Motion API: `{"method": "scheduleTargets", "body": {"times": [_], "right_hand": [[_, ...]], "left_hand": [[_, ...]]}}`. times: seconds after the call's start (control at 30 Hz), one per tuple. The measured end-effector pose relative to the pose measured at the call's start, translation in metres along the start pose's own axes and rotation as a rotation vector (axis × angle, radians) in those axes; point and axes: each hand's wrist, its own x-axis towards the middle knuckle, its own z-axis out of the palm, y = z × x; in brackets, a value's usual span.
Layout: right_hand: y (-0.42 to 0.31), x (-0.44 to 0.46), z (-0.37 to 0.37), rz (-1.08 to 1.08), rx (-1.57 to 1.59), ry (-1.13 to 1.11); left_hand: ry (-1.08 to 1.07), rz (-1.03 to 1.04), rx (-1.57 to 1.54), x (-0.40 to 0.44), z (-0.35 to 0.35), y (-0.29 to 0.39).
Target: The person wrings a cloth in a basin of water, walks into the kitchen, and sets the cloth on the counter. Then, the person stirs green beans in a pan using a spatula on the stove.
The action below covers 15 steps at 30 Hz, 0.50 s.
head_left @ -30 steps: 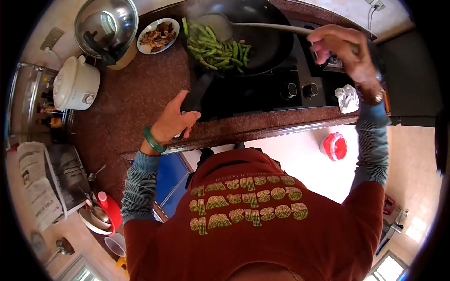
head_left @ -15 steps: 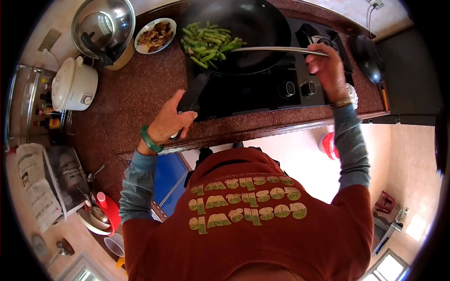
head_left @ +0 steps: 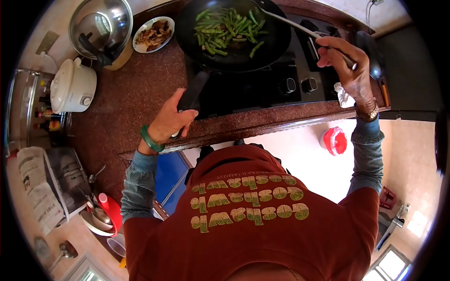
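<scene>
My left hand (head_left: 171, 117), a green bangle at its wrist, is closed around the black handle (head_left: 193, 91) of a dark wok (head_left: 197, 52). Cut green beans (head_left: 229, 29) lie spread over the wok's bottom. In my right hand (head_left: 349, 68) is the metal handle of a long spatula (head_left: 295, 24); it slants away to the upper left. The spatula's working end is at the wok's far right side, partly cut off by the view's top edge. The wok sits on a black stove (head_left: 248, 89).
Left of the wok stand a plate of browned food (head_left: 153, 35), a glass-lidded pot (head_left: 123, 58) and a white slow cooker (head_left: 77, 89). A crumpled white tissue (head_left: 344, 96) and a second pan (head_left: 375, 65) are on the right. A red bucket (head_left: 334, 140) stands on the floor.
My right hand has moved right, and the spatula's end has gone up and right from the beans. The beans, bunched at the wok's left before, are now scattered across its middle.
</scene>
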Motion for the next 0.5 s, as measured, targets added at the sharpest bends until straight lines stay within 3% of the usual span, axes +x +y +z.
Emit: {"method": "scheduleTargets", "body": {"times": [0.07, 0.13, 0.17, 0.2, 0.3, 0.4, 0.5], "right_hand": [[-0.005, 0.005, 0.006, -0.069, -0.085, -0.030], [-0.002, 0.012, 0.021, -0.318, -0.282, -0.078], [0.007, 0.011, 0.030, -0.335, -0.357, -0.144], [0.016, 0.008, 0.043, -0.373, -0.278, -0.155], [-0.008, -0.006, 0.037, -0.353, -0.362, -0.430], [-0.039, -0.032, 0.018, -0.319, -0.484, -0.566], [-0.066, -0.037, 0.001, -0.333, -0.414, -0.534]], "left_hand": [[0.027, 0.005, -0.033, -0.001, 0.001, -0.001], [0.029, 0.007, -0.040, 0.000, 0.000, -0.005], [0.034, 0.008, -0.047, 0.000, -0.001, -0.007], [0.032, 0.009, -0.045, 0.000, 0.000, -0.006], [0.051, 0.012, -0.039, -0.002, 0.001, -0.002], [-0.025, 0.041, -0.053, -0.001, 0.000, 0.001], [0.024, 0.037, -0.055, -0.002, 0.003, 0.003]]}}
